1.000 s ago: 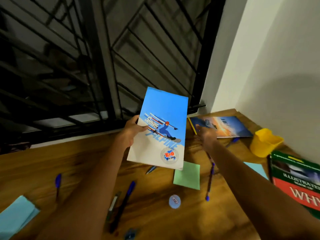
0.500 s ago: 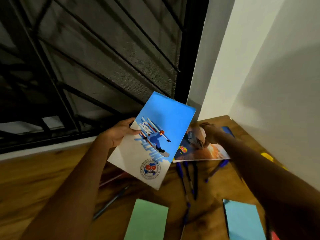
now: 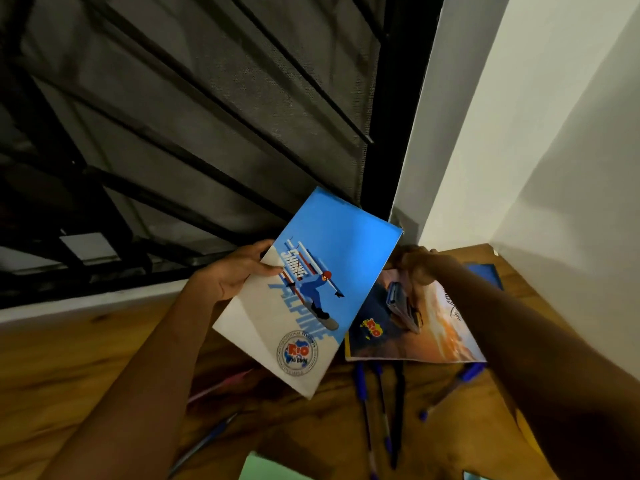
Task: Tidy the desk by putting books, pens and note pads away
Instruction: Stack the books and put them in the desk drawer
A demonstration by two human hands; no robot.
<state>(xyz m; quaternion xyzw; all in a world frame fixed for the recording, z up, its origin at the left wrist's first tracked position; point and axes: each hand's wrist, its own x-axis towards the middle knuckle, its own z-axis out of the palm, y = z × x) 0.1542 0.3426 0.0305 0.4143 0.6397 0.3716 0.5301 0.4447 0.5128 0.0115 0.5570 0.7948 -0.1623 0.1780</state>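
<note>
A wooden desk [image 3: 69,358] fills the corner between a black window grille [image 3: 207,133] and white walls [image 3: 536,150]. The left hand [image 3: 235,271] grips a blue skiing exercise book [image 3: 311,296] by its left edge, raised above the desk. The right hand [image 3: 415,265] pinches the far edge of a sunset-cover exercise book [image 3: 433,334] at the desk's far right corner. Blue pens [image 3: 381,393] lie nearer, beside a green note pad [image 3: 270,469] at the near edge.
</note>
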